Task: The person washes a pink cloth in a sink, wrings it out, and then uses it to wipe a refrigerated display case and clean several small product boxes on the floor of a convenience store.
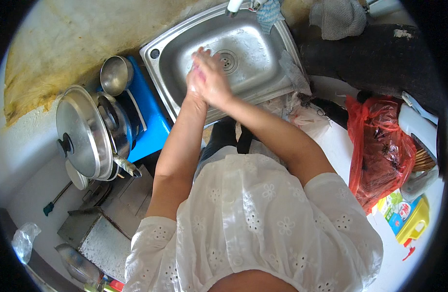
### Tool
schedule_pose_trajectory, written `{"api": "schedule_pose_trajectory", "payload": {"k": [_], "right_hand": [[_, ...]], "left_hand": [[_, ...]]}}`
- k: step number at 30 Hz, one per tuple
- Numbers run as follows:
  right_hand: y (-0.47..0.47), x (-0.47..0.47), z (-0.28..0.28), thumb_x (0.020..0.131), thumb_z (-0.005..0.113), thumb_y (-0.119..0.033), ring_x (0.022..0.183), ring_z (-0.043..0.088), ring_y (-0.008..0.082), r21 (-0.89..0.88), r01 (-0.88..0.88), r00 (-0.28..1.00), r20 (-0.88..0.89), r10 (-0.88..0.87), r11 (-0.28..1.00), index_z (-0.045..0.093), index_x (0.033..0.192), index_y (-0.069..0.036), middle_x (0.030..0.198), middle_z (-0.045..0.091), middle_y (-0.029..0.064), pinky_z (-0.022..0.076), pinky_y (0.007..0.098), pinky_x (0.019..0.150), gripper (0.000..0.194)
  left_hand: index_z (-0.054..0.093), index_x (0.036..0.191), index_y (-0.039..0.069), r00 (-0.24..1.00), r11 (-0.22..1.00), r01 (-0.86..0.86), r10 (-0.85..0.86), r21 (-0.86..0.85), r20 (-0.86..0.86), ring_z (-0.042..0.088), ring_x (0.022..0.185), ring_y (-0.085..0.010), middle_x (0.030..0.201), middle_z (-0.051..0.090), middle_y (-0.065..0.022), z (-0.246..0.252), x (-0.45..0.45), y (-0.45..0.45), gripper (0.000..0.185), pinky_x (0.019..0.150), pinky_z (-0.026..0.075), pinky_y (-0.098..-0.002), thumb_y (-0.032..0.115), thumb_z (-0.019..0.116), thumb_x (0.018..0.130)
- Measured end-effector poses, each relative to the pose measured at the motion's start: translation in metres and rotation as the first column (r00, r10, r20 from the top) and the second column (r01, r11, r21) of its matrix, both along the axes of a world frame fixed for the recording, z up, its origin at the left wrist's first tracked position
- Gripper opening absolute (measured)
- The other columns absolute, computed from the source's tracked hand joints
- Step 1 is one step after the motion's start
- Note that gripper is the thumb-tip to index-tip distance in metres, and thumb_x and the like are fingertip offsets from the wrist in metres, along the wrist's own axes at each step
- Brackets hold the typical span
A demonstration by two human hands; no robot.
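Observation:
Over the left part of a stainless steel sink (253, 40), my left hand (193, 83) and my right hand (216, 84) are pressed together, palm against palm. They look wet, with whitish suds on the skin. The fingers are blurred and point towards the far wall. A pinkish patch shows between the hands; whether it is skin or a small object I cannot tell. Just right of my fingers is the round drain strainer (226, 61). Drops of water dot the basin. At the sink's far rim, the end of a white faucet (234, 6) shows.
A blue checked cloth (269, 16) hangs by the faucet, and a grey cloth (295, 73) lies over the right rim. Lidded pots (80, 135) and a steel ladle (116, 75) crowd a blue stand (151, 135) at left. A red plastic bag (379, 153) hangs at right.

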State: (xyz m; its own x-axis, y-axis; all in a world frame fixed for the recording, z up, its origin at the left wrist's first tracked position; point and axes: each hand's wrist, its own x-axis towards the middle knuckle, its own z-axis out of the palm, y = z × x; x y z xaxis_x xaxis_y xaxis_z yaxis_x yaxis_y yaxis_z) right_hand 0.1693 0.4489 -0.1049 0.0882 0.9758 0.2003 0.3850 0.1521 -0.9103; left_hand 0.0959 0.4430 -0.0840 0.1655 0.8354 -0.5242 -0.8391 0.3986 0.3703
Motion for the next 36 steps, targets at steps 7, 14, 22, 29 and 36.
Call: {"api": "schedule_pose_trajectory", "payload": {"k": [7,14,22,29,36], "right_hand": [[-0.013,-0.002,0.034,0.08,0.055,-0.003,0.128,0.045,0.0328,0.026,-0.21,0.977,0.044,0.209,0.977,0.06,0.12,-0.003,0.125,0.056,0.0186,0.0263,0.0444,0.112,0.04],[0.003,0.003,0.025,0.084,0.056,-0.012,0.122,0.048,0.0359,-0.154,0.042,0.998,-0.047,-0.05,0.987,0.058,0.123,-0.004,0.13,0.053,0.0205,0.0359,0.0423,0.106,0.039],[0.0,0.006,-0.014,0.078,0.062,-0.01,0.131,0.039,0.0374,-0.111,-0.06,0.983,-0.182,0.039,0.992,0.048,0.13,0.003,0.132,0.048,0.0271,0.0294,0.0475,0.107,0.056],[-0.023,-0.024,0.03,0.091,0.041,-0.008,0.132,0.039,0.0319,0.205,-0.04,0.998,-0.03,0.047,0.978,0.052,0.127,0.005,0.133,0.051,0.0218,0.0253,0.0429,0.114,0.039],[0.007,-0.006,-0.004,0.087,0.05,-0.015,0.121,0.049,0.0373,-0.06,0.053,0.989,-0.138,-0.061,0.997,0.064,0.109,0.0,0.122,0.059,0.0194,0.035,0.045,0.105,0.03]], "left_hand": [[0.051,0.125,0.006,0.993,0.993,-0.117,0.117,-0.022,0.011,0.043,0.127,-0.0336,0.133,0.05,-0.0147,-0.006,-0.002,-0.006,0.038,0.11,0.031,-0.05,0.028,0.043,0.095],[0.052,0.127,0.006,0.999,0.997,0.047,-0.046,0.059,-0.016,0.054,0.116,-0.031,0.125,0.057,-0.0122,-0.002,-0.005,-0.009,0.052,0.103,0.041,-0.0422,0.045,0.05,0.092],[0.052,0.122,0.005,0.999,0.977,0.034,-0.033,-0.21,0.008,0.055,0.111,-0.0252,0.122,0.056,-0.013,-0.003,0.001,-0.006,0.032,0.096,0.047,-0.0382,0.007,0.049,0.091],[0.04,0.141,0.013,0.984,0.882,-0.058,-0.029,0.467,0.176,0.034,0.135,-0.0248,0.142,0.041,-0.0087,-0.026,0.002,-0.015,0.047,0.114,0.024,-0.0445,0.034,0.039,0.099],[0.058,0.119,0.009,0.997,0.999,-0.012,0.016,-0.053,0.075,0.056,0.11,-0.0284,0.116,0.062,-0.0138,-0.01,0.0,-0.011,0.04,0.096,0.046,-0.046,0.04,0.047,0.096]]}}
